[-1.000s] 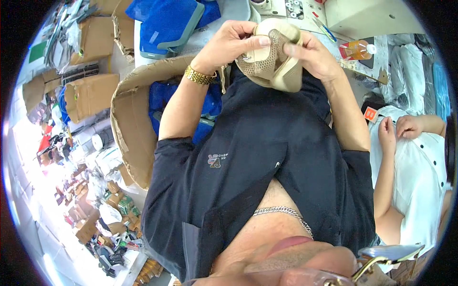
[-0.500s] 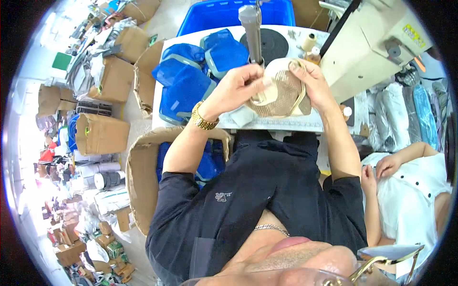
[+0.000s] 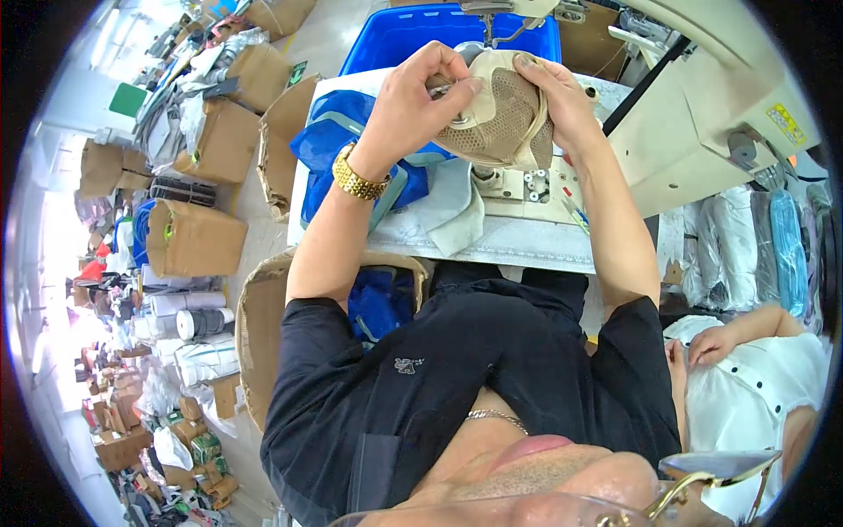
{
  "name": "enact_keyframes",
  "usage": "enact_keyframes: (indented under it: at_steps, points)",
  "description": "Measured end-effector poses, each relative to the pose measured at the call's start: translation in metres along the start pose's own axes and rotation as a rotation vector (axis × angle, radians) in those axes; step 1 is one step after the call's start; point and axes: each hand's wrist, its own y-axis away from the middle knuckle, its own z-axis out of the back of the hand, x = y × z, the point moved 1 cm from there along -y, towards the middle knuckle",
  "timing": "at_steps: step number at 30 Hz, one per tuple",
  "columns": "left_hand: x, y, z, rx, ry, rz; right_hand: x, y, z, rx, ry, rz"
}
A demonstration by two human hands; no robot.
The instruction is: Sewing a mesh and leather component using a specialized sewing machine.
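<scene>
I hold a beige mesh cap (image 3: 509, 110) up over the sewing table. My left hand (image 3: 413, 110), with a gold watch (image 3: 358, 176) at its wrist, pinches the left edge between thumb and fingers. On the opposite side my right hand (image 3: 566, 105) grips the rim, thumb on top, its other fingers hidden behind the cloth. Beneath the cap is the base of a sewing machine (image 3: 500, 189). Blue mesh pieces with grey edging (image 3: 338, 123) lie left of it, beside a pale grey cloth piece (image 3: 452, 215).
A large sewing machine arm (image 3: 702, 132) stands at the right. Behind the table sits a blue bin (image 3: 395, 35). An open cardboard box (image 3: 263, 342) holding blue pieces is at my left. Another person in a white shirt (image 3: 746, 386) sits at the right.
Both hands have lifted the cap farther away from me. The view has shifted too, bringing the machine's head and base into sight.
</scene>
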Motion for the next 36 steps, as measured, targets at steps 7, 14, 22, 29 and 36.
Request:
enact_keyframes:
  at_steps: [7, 14, 22, 29, 36]
  points:
    - [0.043, -0.025, 0.000, -0.036, 0.180, 0.158, -0.028, -0.023, 0.039, -0.239, -0.217, 0.016]
    - [0.064, 0.001, -0.032, -0.028, -0.018, 0.253, -0.067, 0.018, 0.043, -0.337, -0.107, -0.117]
    - [0.036, -0.038, 0.002, -0.279, -0.484, 0.032, -0.050, -0.039, 0.064, -0.316, -0.130, -0.074]
    - [0.036, -0.050, 0.022, -0.281, -0.464, -0.084, -0.052, -0.068, 0.065, -0.314, -0.252, -0.045]
    - [0.039, -0.051, 0.034, -0.321, -0.452, -0.062, -0.061, -0.082, 0.058, -0.312, -0.357, -0.076]
